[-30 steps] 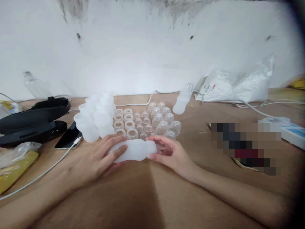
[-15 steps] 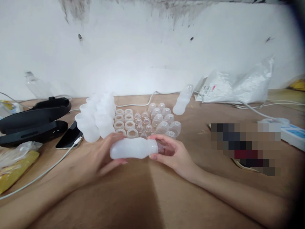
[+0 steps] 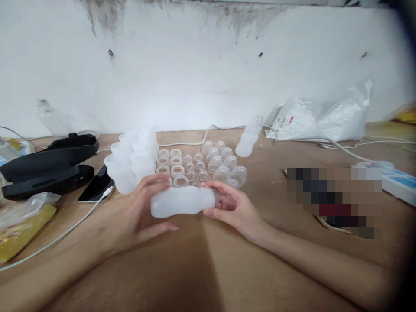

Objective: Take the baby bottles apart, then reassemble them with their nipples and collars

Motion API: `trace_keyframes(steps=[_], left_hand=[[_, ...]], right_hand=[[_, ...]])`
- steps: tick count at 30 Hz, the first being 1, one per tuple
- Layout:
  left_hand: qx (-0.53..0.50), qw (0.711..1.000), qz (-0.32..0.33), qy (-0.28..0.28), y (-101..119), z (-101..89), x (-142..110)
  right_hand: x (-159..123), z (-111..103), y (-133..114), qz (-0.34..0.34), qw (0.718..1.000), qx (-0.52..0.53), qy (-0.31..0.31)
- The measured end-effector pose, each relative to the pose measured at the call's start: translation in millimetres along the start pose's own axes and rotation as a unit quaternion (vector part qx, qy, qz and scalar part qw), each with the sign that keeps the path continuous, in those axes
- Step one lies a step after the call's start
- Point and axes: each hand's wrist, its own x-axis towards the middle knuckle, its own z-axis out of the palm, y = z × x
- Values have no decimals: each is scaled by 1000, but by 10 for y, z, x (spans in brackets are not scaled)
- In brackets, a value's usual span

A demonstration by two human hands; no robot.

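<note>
Gripped at its neck end between thumb and fingers of our right hand [image 3: 232,210], the frosted bottle [image 3: 182,202] lies sideways over the tabletop [image 3: 260,273], its base directed toward our left hand [image 3: 143,212]. Our left hand is partly open around the base end, thumb below and apart from the bottle, fingers above; we cannot tell whether those fingers make contact. The body extends leftward out of the right-hand grip. Beyond it, toward the tabletop's rear edge, are rows of rings [image 3: 177,170], teats [image 3: 200,165] and clear domed caps [image 3: 215,164], with frosted bottle bodies [image 3: 121,173] to their left.
</note>
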Motion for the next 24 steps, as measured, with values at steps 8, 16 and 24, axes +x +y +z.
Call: trace_keyframes(steps=[8,16,24], left_hand=[[32,987,-52,-146,92,-129,92],[164,973,157,-29,-49,27,-45],[144,972,184,-3,-61,49,-92]], right_hand=[[-44,-2,-42,-32,995,-95,0],[-60,-7,-65,41,998,-41,-27],[-82,31,-114,35,994,-98,-23]])
